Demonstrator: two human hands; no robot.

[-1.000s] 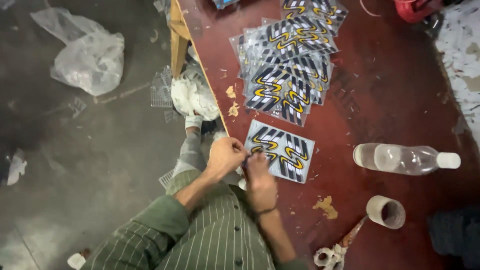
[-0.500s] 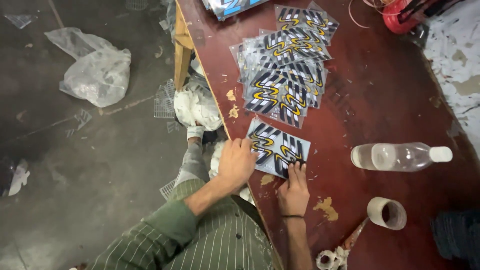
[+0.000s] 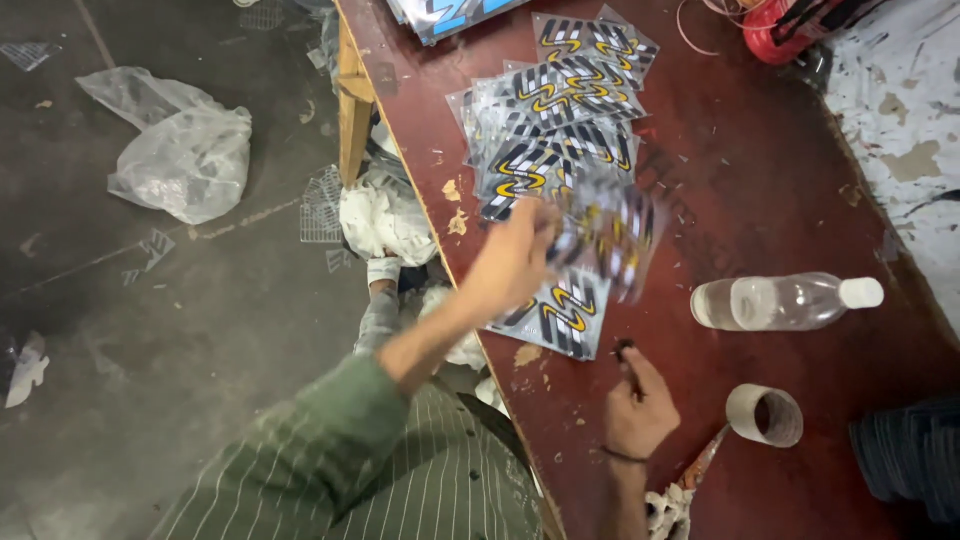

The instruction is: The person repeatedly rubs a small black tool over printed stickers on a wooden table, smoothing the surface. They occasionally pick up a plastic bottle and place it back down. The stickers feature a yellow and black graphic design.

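My left hand (image 3: 515, 255) holds a clear sticker sheet (image 3: 612, 228) with black, white and yellow stripes, blurred in motion above the dark red table (image 3: 760, 200). Under it a similar sheet (image 3: 560, 312) lies flat near the table's front edge. Just beyond is a spread pile of the same sheets (image 3: 545, 120). My right hand (image 3: 640, 405) rests on the table to the right, its fingertips pinched on a small dark scrap (image 3: 625, 350).
A clear plastic bottle (image 3: 785, 302) lies on its side at the right. A tape roll (image 3: 765, 415) and scissors (image 3: 680, 495) sit near the front, a dark stack (image 3: 910, 455) at the right edge. Plastic bag (image 3: 175, 150) and white rags (image 3: 385, 215) lie on the floor.
My left hand has lifted a sheet off the table and swung it up toward the pile. My right hand has pulled back from the sheet, toward me and to the right.
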